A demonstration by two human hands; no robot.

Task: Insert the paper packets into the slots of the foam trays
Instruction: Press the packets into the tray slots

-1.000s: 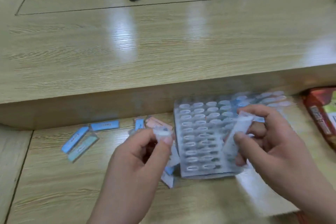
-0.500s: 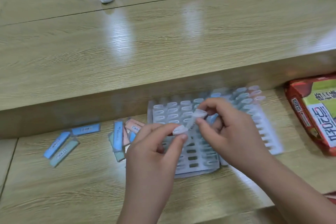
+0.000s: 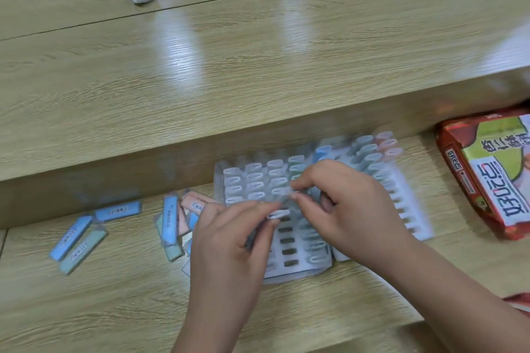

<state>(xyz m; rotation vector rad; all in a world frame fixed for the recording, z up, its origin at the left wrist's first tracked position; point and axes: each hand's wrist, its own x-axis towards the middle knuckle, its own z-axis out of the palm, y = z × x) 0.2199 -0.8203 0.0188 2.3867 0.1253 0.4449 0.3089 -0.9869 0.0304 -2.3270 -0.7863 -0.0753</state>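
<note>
I have both hands over the foam tray (image 3: 286, 241) at lower centre of the frame, on the desk (image 3: 114, 295). My left hand (image 3: 229, 241) is closed in a pinch on the lower end of a pale paper packet (image 3: 279, 213); my right hand (image 3: 344, 209) is closed too, thumb and forefinger nipping what looks like the upper end of that packet, though blur keeps me from being certain. The packet sits just above a column of dark, unfilled slots. A second tray (image 3: 407, 203) lies to the right, touching the first. Spare packets (image 3: 172, 226) lie loose at lower left. As I judge it, the risk is buckling: the paper seems limp, so pushing it off-line with the slot would crumple it, or nudge a seated neighbour out.
</note>
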